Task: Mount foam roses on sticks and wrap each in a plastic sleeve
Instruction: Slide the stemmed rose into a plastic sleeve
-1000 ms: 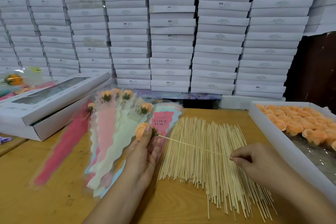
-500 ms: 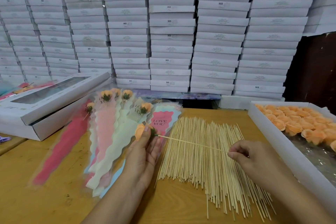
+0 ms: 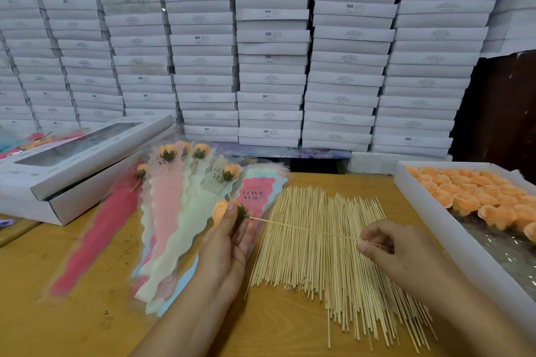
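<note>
the left hand (image 3: 229,243) holds the orange foam rose (image 3: 221,211) between thumb and fingers, above the fan of plastic sleeves (image 3: 174,217). to seat it well, i think the stick (image 3: 301,227) should go straight into the green base, with no bending. the stick's long axis runs from the rose, down to the right, to the right hand (image 3: 397,252), which pinches its far end over the loose sticks (image 3: 333,269).

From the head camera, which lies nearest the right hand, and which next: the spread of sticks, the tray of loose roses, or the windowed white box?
1. Spread of sticks, directly under the right hand.
2. Tray of loose roses, just to its right.
3. Windowed white box, far across the table on the left.
</note>
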The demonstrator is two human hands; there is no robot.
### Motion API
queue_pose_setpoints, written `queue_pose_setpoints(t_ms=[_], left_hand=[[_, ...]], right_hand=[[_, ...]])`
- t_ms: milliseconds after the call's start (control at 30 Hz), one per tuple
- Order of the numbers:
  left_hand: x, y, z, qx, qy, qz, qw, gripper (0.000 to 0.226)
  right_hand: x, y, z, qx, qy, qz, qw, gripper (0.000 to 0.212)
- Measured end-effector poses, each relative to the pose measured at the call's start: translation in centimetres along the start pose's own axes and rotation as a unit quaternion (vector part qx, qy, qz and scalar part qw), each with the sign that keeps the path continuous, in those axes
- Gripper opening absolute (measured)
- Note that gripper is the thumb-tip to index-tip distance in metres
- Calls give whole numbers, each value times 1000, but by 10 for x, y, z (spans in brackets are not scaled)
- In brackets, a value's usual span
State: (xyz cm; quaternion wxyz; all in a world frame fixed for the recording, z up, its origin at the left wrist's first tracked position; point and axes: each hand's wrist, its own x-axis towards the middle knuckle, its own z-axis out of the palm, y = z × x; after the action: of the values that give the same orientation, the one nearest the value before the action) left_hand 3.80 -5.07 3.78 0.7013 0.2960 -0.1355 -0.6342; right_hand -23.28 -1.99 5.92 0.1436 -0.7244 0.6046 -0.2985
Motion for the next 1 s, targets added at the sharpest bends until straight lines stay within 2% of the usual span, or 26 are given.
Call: queue_pose_setpoints(t_ms=[267,400,600,800,900,1000], left_hand=[[0,-1,-1,-3,-3,2,1000,33],[1,-2,-2,-3,-3,1,1000,18],[-2,-1,-1,-6,-7,-3,1000,25],[-3,0,1,-2,-13,-3,1000,13],[-3,-1,1,-1,-11,-2,1000,17],[-3,-1,3,0,-12,1,1000,31]], right_hand=[[-2,-2,0,-15,24,-2,1000,23],[-2,-2,-1,-14,36,-3,999,25],[-2,0,1,-46,2,-7,999,23],[-1,0,2,-82,-21,-18,996,30],[-1,-1,1,-86,-24,-16,996,28],[-1,-2,0,-75,-28,-5,997,20]])
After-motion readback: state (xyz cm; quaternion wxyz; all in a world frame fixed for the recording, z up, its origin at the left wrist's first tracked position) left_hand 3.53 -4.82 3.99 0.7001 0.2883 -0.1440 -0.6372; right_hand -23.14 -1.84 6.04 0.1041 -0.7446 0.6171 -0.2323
